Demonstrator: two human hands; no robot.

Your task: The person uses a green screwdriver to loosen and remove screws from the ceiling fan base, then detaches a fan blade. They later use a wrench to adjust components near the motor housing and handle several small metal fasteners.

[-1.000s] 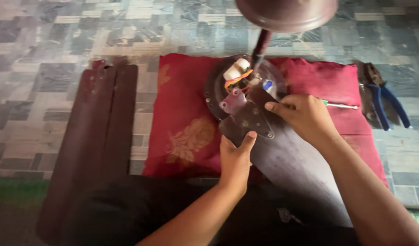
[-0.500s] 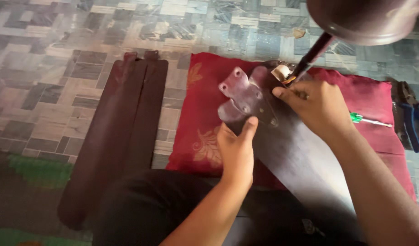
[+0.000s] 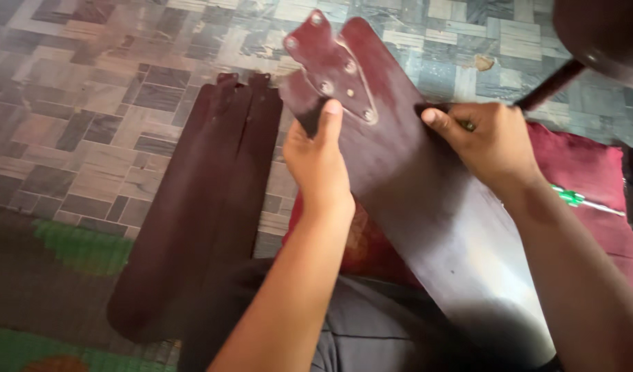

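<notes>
- Head view: 1 dark brown fan blade (image 3: 413, 186) is held above the lap, its long axis running from 11 o'clock (bracket end) to 5 o'clock (broad end, near the body).
- Metal mounting bracket (image 3: 330, 69), with visible screw holes, is fixed at the blade's 11 o'clock end.
- Left hand (image 3: 320, 162) grips the blade's left edge just below the bracket, thumb on the upper face, fingers wrapped under; closed on the blade.
- Right hand (image 3: 492, 145) clasps the opposite edge at 2 o'clock from the left hand; fingers curled on the blade, and a small green-handled item seems tucked under them, unclear.
- Left hand is nearer to the bracket; the bracket lies at 12 o'clock from that grip.
- 2 spare blades (image 3: 199, 207) lie side by side on the tiled floor (image 3: 75, 103) at 9 o'clock.
- Red cushion (image 3: 585, 172) lies under the blade at 3 o'clock, with a green-handled screwdriver (image 3: 581, 200) on it.
</notes>
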